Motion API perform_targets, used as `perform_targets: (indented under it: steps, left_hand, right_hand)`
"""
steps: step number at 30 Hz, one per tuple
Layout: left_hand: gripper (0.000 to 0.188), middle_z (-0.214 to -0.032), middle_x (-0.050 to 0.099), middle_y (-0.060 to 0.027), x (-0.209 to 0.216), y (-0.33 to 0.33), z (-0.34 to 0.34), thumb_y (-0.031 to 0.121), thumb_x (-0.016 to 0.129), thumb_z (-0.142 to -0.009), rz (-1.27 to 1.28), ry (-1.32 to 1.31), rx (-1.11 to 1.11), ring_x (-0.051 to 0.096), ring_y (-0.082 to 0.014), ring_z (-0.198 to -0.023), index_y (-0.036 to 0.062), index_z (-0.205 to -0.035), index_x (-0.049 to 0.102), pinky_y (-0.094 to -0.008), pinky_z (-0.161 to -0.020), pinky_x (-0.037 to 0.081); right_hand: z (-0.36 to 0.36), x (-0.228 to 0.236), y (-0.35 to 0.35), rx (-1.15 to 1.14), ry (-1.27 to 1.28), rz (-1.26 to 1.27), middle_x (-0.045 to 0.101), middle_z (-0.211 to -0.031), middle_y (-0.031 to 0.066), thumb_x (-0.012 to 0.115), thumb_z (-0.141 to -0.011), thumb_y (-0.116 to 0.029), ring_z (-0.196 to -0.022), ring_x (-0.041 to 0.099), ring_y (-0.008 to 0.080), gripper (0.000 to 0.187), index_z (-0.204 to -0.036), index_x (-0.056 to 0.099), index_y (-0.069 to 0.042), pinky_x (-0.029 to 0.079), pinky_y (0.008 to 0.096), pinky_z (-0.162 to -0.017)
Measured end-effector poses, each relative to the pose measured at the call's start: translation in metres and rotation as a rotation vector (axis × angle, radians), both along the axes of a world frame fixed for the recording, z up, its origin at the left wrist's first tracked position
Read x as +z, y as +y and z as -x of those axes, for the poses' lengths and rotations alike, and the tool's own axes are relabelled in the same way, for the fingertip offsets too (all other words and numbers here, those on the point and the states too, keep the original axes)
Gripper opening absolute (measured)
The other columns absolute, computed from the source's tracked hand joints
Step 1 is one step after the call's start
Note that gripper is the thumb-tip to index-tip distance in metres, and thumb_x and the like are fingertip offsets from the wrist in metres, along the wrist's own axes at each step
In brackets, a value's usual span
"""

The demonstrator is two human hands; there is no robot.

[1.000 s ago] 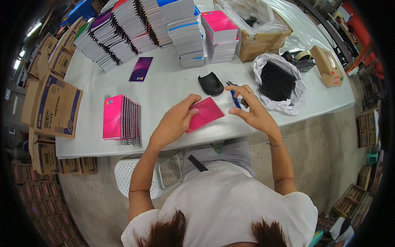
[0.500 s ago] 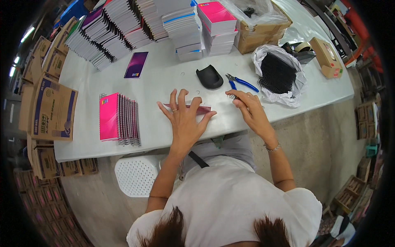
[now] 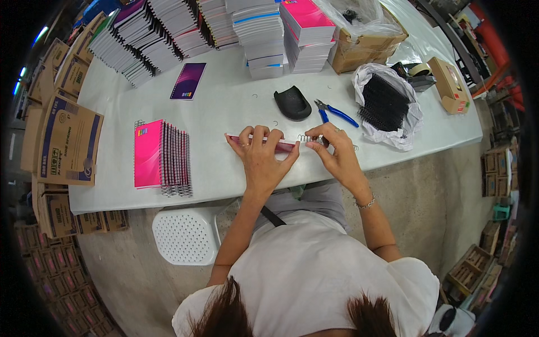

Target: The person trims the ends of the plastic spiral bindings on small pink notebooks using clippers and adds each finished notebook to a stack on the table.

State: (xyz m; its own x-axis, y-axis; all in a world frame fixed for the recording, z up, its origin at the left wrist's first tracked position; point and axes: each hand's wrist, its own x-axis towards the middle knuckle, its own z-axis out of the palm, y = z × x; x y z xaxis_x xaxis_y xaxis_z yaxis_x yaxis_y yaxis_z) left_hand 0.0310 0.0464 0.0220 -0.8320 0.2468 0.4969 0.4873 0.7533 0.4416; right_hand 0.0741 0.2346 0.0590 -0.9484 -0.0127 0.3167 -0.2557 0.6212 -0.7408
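Note:
At the near middle of the table, my left hand (image 3: 262, 162) grips a thin notebook (image 3: 286, 146) with a dark pinkish cover, fingers over its far side and thumb at its right end. My right hand (image 3: 338, 158) pinches a dark wire spiral coil (image 3: 304, 138), whose left end meets or nearly meets the notebook's right end. Just beyond the right hand lie blue-handled cutting pliers (image 3: 339, 116), beside a black scoop-shaped holder (image 3: 292, 104). White wrapping with many black coils (image 3: 384, 103) sits to the right.
Spiral-bound pink notebooks (image 3: 148, 154) are stacked at the left, near a purple cover (image 3: 188, 81). Tall paper stacks (image 3: 259, 39) line the far side. A carton (image 3: 368, 51), tape dispenser (image 3: 421, 76) and small box (image 3: 448, 84) stand far right. A white stool (image 3: 184, 236) is below.
My left hand has closed more tightly around the notebook and moved slightly right. My right hand has brought the coil left and down to the notebook's end.

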Motion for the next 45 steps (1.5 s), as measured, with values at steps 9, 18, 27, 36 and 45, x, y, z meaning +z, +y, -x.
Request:
perform_targets:
  steps: [9,18,27,36,45]
  left_hand:
    - [0.034,-0.101,0.055,0.001,0.002,-0.003,0.002,0.041,0.086,-0.073,-0.027,0.026,-0.008,0.048,-0.0258,-0.113,0.0195,-0.092,0.068,-0.0675,-0.109,0.019]
    - [0.035,-0.101,0.055,0.0012,0.0,-0.002,0.009,0.042,0.085,-0.075,-0.019,0.017,-0.023,0.048,-0.0262,-0.112,0.0195,-0.095,0.068,-0.0669,-0.107,0.021]
    - [0.036,-0.107,0.055,0.0014,0.006,-0.004,0.008,0.045,0.078,-0.082,0.051,-0.053,-0.034,0.047,-0.0258,-0.114,0.0189,-0.106,0.07,-0.0664,-0.106,0.022]
    - [0.028,-0.112,0.054,-0.0004,0.016,-0.006,0.0,0.038,0.064,-0.096,0.132,-0.117,-0.035,0.046,-0.0267,-0.117,0.019,-0.116,0.066,-0.0686,-0.107,0.021]
    - [0.046,-0.13,0.046,-0.0091,0.016,-0.014,-0.004,0.033,0.075,-0.089,-0.037,-0.139,-0.033,0.044,-0.0301,-0.123,0.0166,-0.129,0.058,-0.0628,-0.111,0.023]
  right_hand:
    - [0.0,0.0,-0.007,0.064,0.045,-0.037,0.066,-0.097,0.0043,0.071,-0.09,-0.014,-0.077,0.058,0.0196,0.018,-0.106,0.069,-0.008,0.037,0.0334,-0.082]
    - [0.006,-0.004,-0.011,0.033,0.114,-0.154,0.061,-0.102,0.0073,0.064,-0.094,-0.009,-0.099,0.057,0.0254,0.017,-0.111,0.065,-0.008,0.034,0.0376,-0.092]
    - [0.003,-0.003,-0.015,0.01,0.101,-0.17,0.058,-0.097,0.0083,0.06,-0.098,-0.014,-0.098,0.056,0.0256,0.014,-0.111,0.064,-0.008,0.034,0.0389,-0.091]
    - [0.008,0.0,-0.022,-0.004,0.106,-0.286,0.057,-0.097,0.0073,0.061,-0.098,-0.017,-0.093,0.054,0.0269,0.011,-0.104,0.062,-0.009,0.035,0.0416,-0.09]
    - [0.015,-0.003,-0.029,0.001,0.202,-0.311,0.058,-0.095,0.0078,0.064,-0.095,-0.015,-0.089,0.056,0.0281,0.009,-0.101,0.063,-0.009,0.038,0.0418,-0.089]
